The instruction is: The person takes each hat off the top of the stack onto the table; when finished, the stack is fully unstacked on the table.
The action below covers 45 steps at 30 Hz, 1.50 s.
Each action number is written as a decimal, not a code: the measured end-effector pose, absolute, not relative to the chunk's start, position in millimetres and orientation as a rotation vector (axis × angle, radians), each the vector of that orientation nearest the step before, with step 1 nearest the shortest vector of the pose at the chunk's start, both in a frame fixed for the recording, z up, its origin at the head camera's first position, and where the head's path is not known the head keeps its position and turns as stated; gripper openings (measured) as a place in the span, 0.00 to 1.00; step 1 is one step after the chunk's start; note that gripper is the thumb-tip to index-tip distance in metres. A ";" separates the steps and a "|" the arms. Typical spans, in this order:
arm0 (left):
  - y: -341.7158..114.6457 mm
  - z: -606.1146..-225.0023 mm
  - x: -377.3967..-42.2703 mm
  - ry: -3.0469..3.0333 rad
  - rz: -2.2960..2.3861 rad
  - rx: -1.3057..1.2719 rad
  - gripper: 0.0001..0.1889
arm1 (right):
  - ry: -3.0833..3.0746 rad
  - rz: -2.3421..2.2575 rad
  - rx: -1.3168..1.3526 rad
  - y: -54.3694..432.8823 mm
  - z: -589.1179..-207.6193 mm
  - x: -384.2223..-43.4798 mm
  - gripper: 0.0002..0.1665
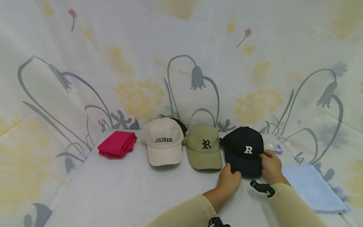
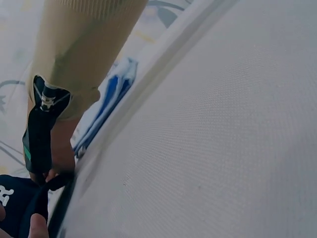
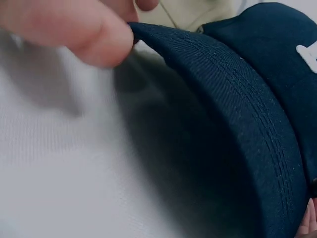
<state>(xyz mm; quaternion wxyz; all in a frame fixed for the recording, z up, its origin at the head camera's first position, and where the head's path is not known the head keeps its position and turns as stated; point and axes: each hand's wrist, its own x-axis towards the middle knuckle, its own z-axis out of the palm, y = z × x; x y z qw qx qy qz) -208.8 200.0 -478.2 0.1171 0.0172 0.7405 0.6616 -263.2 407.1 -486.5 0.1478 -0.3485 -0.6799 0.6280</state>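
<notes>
In front of me a pale printed backdrop [image 1: 119,25] rises behind the far edge of the white tabletop [image 1: 119,195] and comes down past its left and right edges. On it I see drooping grey bellflowers [image 1: 197,78], one behind the middle of the far edge, others beyond each far corner, with yellow blossoms [image 1: 139,99] between and small pink flowers [image 1: 72,14] higher up. The light around me is soft.

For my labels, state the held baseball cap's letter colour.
The letter R is white, clearest in head view.
</notes>
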 end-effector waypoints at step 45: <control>77.5 -471.2 -202.1 2.023 1.806 0.127 0.08 | -1.894 1.603 -0.476 276.9 -446.0 -238.8 0.20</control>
